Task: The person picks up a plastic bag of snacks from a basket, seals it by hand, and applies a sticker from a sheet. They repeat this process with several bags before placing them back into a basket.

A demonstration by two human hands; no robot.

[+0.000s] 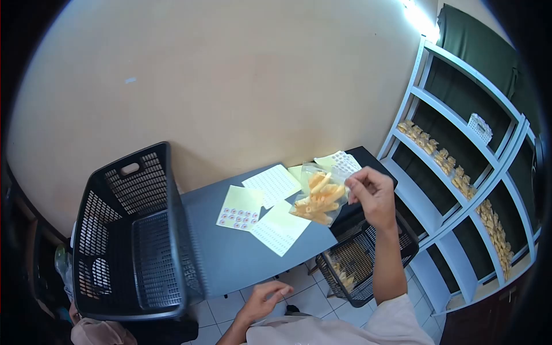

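A clear plastic bag of yellow, stick-like snack pieces (317, 198) hangs from the fingers of my right hand (372, 195), above the right part of the grey table (230, 264). The thumb and fingers pinch the bag at its right edge. Low in front of the table's near edge is my left hand (265, 299), fingers bent and thumb near the fingertips; I cannot make out anything between them. Beneath the bag and left of it lie sticker sheets, one with red round labels (238, 215) and others with small print (279, 233).
A large black basket (178, 259) stands at the left. Below the table's right end, a second black crate (359, 264) holds some bags. White shelves (454, 121) on the right carry rows of snack bags (437, 155) and a small white basket (479, 129).
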